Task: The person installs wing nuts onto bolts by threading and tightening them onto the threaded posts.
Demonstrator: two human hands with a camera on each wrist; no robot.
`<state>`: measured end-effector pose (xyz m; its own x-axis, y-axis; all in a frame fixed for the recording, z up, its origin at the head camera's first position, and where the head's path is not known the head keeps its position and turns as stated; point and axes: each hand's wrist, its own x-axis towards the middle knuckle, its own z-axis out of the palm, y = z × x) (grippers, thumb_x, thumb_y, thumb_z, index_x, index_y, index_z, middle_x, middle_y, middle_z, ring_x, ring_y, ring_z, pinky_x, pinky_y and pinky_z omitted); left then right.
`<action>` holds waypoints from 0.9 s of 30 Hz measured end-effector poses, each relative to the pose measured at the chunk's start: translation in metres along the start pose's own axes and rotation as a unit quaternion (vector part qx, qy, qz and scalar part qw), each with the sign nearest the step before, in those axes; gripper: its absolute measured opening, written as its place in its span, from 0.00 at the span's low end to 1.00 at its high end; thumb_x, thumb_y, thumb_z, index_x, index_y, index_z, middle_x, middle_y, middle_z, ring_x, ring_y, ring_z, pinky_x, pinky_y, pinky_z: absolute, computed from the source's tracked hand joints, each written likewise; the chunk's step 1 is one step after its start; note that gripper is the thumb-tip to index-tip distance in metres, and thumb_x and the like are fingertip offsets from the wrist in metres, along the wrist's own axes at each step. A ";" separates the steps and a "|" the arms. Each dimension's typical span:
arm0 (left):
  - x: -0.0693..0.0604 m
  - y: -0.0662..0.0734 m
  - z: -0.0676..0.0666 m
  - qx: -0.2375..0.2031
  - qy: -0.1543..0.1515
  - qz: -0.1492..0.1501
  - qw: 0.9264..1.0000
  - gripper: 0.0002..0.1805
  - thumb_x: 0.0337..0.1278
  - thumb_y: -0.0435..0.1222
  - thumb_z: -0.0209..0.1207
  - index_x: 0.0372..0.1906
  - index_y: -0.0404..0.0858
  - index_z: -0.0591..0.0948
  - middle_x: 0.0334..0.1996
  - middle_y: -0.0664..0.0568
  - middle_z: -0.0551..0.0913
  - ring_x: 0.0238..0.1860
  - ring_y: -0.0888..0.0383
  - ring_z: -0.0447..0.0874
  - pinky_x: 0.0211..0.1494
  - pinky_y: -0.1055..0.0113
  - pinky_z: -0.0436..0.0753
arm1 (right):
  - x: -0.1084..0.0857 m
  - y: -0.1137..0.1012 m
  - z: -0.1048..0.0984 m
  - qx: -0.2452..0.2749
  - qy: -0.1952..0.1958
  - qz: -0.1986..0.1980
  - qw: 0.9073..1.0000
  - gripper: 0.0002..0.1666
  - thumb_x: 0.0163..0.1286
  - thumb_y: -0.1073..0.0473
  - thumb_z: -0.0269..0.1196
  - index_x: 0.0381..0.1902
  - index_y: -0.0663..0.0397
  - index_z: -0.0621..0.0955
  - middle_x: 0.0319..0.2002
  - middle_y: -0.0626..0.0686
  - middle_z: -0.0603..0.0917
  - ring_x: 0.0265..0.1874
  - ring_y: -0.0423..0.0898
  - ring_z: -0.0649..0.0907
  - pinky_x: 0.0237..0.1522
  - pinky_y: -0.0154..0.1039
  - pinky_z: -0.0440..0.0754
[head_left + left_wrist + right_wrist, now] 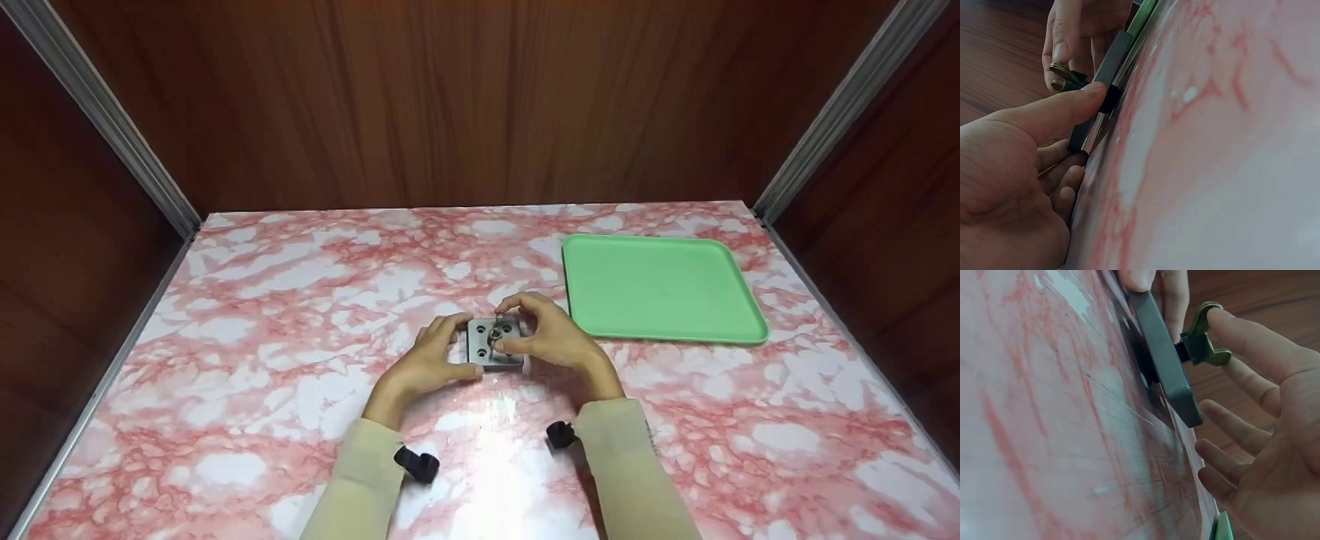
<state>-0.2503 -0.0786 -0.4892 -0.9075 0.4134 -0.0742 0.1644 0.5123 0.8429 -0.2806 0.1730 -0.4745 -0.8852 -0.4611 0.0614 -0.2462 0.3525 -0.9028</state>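
A small grey metal plate (480, 342) with holes near its corners lies at the middle of the table. From its centre rises a threaded stud carrying a brass-coloured wing nut (1201, 346). My left hand (429, 361) grips the plate from the left, thumb on the near edge and fingers at the far side. With thumb and a finger, my right hand (556, 335) pinches the two wings of the wing nut; its other fingers spread loosely beside the plate in the right wrist view. Something dark under the plate holds it slightly off the table; its shape is mostly hidden.
A green tray (664, 289) lies at the right rear, beyond my right hand. The table (247, 375) has a red and white marbled top. Dark wood panels (480, 105) with metal corner rails stand at the back and both sides.
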 end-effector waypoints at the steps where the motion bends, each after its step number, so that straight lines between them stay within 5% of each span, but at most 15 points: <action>1: 0.000 0.000 0.000 -0.001 0.000 0.000 1.000 0.52 0.54 0.42 0.77 0.82 0.46 0.63 0.75 0.47 0.68 0.72 0.45 0.65 0.75 0.43 0.68 | 0.000 0.000 0.000 -0.005 0.004 -0.002 1.000 0.32 0.59 0.65 0.80 0.60 0.60 0.81 0.54 0.62 0.83 0.47 0.55 0.84 0.55 0.47 0.81; 15: -0.001 0.000 0.000 0.006 -0.001 0.001 1.000 0.52 0.56 0.44 0.76 0.83 0.45 0.62 0.76 0.49 0.67 0.73 0.44 0.66 0.75 0.44 0.68 | 0.003 -0.001 0.007 -0.064 0.054 -0.030 0.996 0.27 0.56 0.59 0.84 0.48 0.55 0.80 0.50 0.57 0.81 0.51 0.55 0.78 0.58 0.49 0.74; 27: 0.000 -0.001 0.000 -0.005 0.001 -0.010 1.000 0.52 0.56 0.44 0.77 0.83 0.47 0.63 0.76 0.49 0.67 0.72 0.46 0.65 0.74 0.43 0.69 | 0.003 -0.002 0.012 -0.122 0.081 -0.017 0.989 0.30 0.55 0.49 0.84 0.41 0.52 0.75 0.45 0.54 0.74 0.45 0.54 0.72 0.47 0.46 0.69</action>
<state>-0.2500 -0.0787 -0.4899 -0.9115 0.4013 -0.0898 0.1423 0.5125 0.8468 -0.2777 0.1607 -0.4775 -0.9212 -0.3473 0.1753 -0.3480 0.5341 -0.7705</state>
